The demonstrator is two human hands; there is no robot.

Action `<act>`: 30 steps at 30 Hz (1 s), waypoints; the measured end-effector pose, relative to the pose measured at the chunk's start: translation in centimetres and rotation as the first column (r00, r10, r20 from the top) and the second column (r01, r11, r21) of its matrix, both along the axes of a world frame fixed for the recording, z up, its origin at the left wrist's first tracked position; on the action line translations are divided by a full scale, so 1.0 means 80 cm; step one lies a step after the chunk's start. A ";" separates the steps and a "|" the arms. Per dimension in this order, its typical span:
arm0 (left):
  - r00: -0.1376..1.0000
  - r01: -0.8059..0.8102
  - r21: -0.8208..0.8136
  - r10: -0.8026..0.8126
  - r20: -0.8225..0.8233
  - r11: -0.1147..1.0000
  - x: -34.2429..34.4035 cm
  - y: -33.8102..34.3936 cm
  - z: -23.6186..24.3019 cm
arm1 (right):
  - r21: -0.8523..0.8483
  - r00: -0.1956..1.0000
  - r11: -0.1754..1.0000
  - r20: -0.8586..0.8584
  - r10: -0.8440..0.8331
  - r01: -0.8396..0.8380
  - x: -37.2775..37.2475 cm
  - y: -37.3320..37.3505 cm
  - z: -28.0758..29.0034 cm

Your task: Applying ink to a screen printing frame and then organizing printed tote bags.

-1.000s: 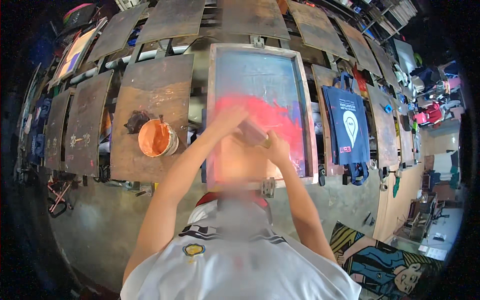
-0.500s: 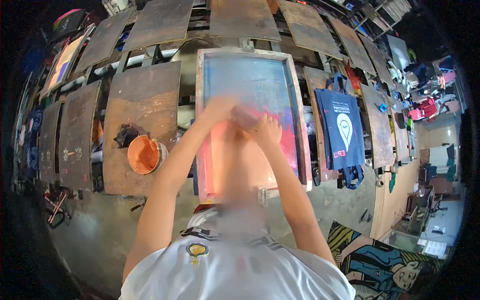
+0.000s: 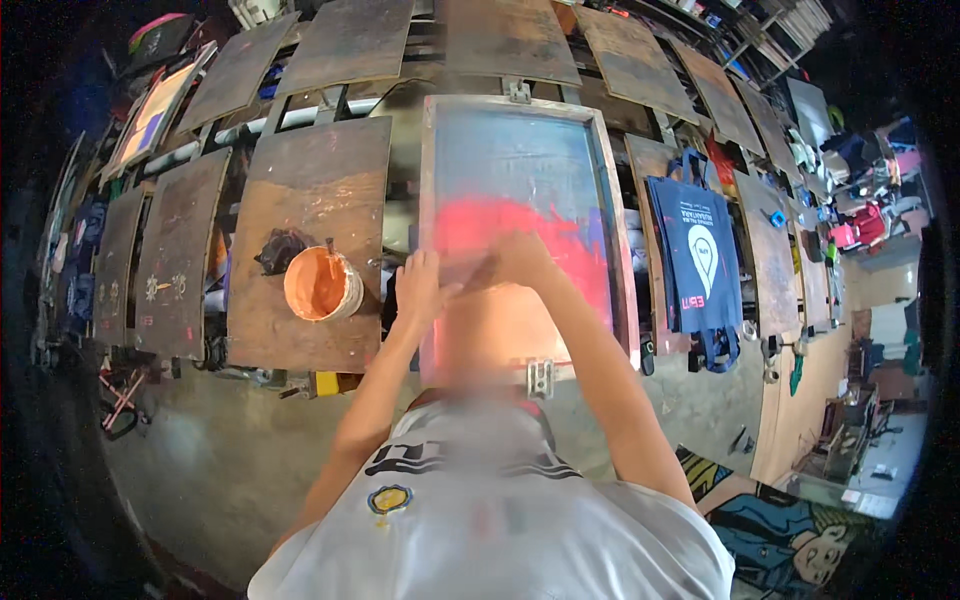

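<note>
Compared with half a second back, both hands have come nearer down the printing screen (image 3: pixel 520 200), and the pink-red ink now spreads as a wide band across the middle of the mesh instead of sitting under the palms.

The left hand (image 3: pixel 420 285) is at the screen's left frame edge, fingers curled over something there. The right hand (image 3: pixel 522 258) sits just beside it on the mesh, closed down too. Between them is what looks like a squeegee (image 3: pixel 470 275), but it's blurred, so the grip itself can't really be told; both hands look clamped on it, close together.

Container stuff: there's one round tub (image 3: pixel 322 285) on the brown wooden platen (image 3: pixel 310 200) left of the screen, open, no lid on it, with orange ink coating the inside and a good layer in the bottom. A stick or spatula handle seems to poke up at its far rim. Touching the tub on its far-left side is a crumpled black rag (image 3: pixel 280 248). The tub is near the left hand but apart from it.

Right of the screen, a navy tote bag (image 3: pixel 697 255) with a white pin-shaped print lies on the next platen, handles hanging toward the near side. More bare platens fan out far and left. A metal clamp (image 3: pixel 540 378) sits at the screen's near edge.
</note>
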State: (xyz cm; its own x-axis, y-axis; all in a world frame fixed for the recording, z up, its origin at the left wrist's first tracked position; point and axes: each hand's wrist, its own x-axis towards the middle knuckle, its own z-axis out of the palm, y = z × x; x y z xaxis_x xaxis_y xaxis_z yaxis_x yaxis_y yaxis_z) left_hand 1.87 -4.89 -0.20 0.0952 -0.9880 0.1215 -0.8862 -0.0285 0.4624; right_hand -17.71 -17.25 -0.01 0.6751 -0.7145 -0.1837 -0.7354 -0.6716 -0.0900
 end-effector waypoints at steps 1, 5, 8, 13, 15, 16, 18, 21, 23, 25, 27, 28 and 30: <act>0.999 0.032 0.017 -0.032 -0.021 0.999 -0.004 0.009 0.002 | 0.011 1.000 1.000 -0.012 -0.017 0.017 -0.009 0.013 -0.001; 0.986 0.160 -0.030 -0.158 0.053 0.987 -0.017 0.005 0.005 | -0.134 0.988 0.985 0.124 -0.095 0.112 -0.051 0.072 0.018; 0.951 0.304 -0.226 -0.281 0.129 0.925 -0.029 -0.028 -0.007 | -0.170 0.967 0.957 0.145 -0.210 0.234 -0.074 0.098 0.041; 0.828 0.561 -0.178 -0.550 0.113 0.808 -0.093 -0.070 0.045 | -0.179 0.896 0.887 0.218 -0.386 0.426 -0.138 0.152 0.096; 0.771 0.637 -0.136 -0.621 0.142 0.759 -0.126 -0.077 0.052 | -0.175 0.871 0.860 0.211 -0.443 0.480 -0.167 0.164 0.089; 0.753 0.658 -0.166 -0.636 0.169 0.734 -0.141 -0.077 0.050 | -0.160 0.850 0.840 0.202 -0.486 0.518 -0.178 0.169 0.084; 0.717 0.697 -0.194 -0.667 0.201 0.691 -0.167 -0.081 0.050 | -0.193 0.840 0.826 0.250 -0.481 0.530 -0.198 0.182 0.082; 0.638 0.765 -0.115 -0.724 0.261 0.633 -0.204 -0.096 0.043 | -0.078 0.786 0.790 0.195 -0.586 0.608 -0.222 0.193 0.074; 0.587 0.801 -0.050 -0.765 0.264 0.597 -0.227 -0.112 0.036 | -0.068 0.751 0.755 0.191 -0.632 0.652 -0.238 0.188 0.062; 0.561 0.809 0.032 -0.788 0.254 0.587 -0.245 -0.120 0.024 | -0.047 0.722 0.727 0.175 -0.670 0.686 -0.249 0.192 0.042; 0.554 0.798 0.114 -0.796 0.244 0.591 -0.254 -0.135 0.017 | -0.010 0.694 0.717 0.260 -0.671 0.697 -0.247 0.189 0.032; 0.561 0.805 0.054 -0.787 0.258 0.591 -0.256 -0.141 0.012 | 0.009 0.693 0.719 0.258 -0.673 0.695 -0.246 0.186 0.028; 0.562 0.808 0.024 -0.783 0.265 0.588 -0.246 -0.148 0.005 | 0.070 0.637 0.672 0.259 -0.726 0.737 -0.226 0.184 0.041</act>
State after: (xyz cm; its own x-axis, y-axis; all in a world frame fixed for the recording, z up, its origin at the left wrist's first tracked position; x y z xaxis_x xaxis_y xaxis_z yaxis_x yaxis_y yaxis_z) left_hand -17.85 -16.72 0.21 -0.7662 -0.6316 0.1184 -0.6024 0.7701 0.2097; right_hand -35.78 -2.56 3.28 -0.0554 -0.9971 -0.0520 -0.9433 0.0693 -0.3246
